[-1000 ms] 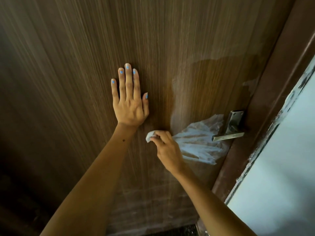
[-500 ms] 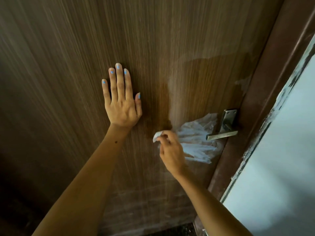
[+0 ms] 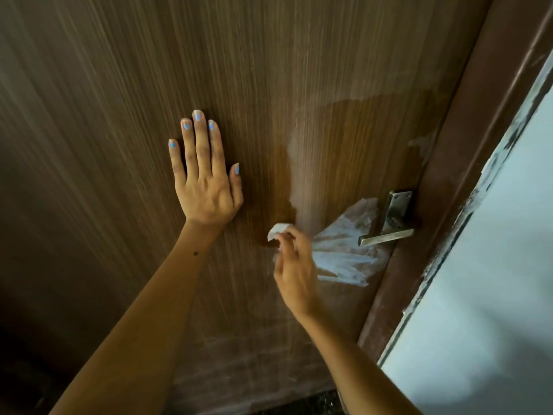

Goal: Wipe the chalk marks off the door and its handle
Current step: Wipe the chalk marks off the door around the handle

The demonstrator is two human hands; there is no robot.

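Door: we see the brown wood-grain door (image 3: pixel 119 85) hazy with pale chalk, a darker wiped patch beside the metal lever handle (image 3: pixel 386 236).
Hands: our left hand (image 3: pixel 206 187) lies flat, released; our right hand (image 3: pixel 294 265) pinches a small white wipe (image 3: pixel 276 230).
Around: a crumpled translucent plastic bag (image 3: pixel 344 250) hangs at the handle.

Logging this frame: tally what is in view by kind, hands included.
Hands: 2, left hand flat on the door, right hand pinching the wipe
Wipes: 1, small white wipe
Doors: 1, brown wooden door
Door handles: 1, metal lever handle
Chalk patches: 1, white chalk patch beside the handle
Total: 6
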